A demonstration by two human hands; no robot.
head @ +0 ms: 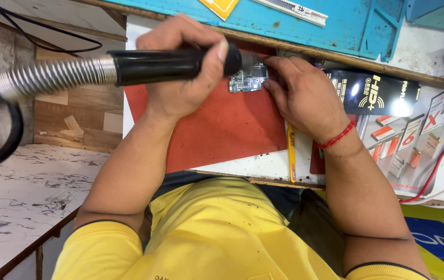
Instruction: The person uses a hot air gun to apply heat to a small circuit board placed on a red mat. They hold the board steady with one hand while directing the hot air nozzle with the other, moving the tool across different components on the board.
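Observation:
My left hand (183,72) is wrapped around the black handle of a hot-air tool (154,66). Its ribbed metal hose (51,77) runs off to the left. The tool's tip points at a small green circuit board (248,79) lying on a red mat (222,129). My right hand (305,93), with a red thread around the wrist, rests on the mat, and its fingertips press the right edge of the board. The nozzle end is hidden behind my left thumb.
A blue work mat (336,26) lies at the far edge of the bench. On the right lie a black glossy package (377,93), several small packets (414,140), and red and white cables (440,176). A yellow strip (291,150) lies beside the red mat. A marble-patterned counter (19,202) stands at the left.

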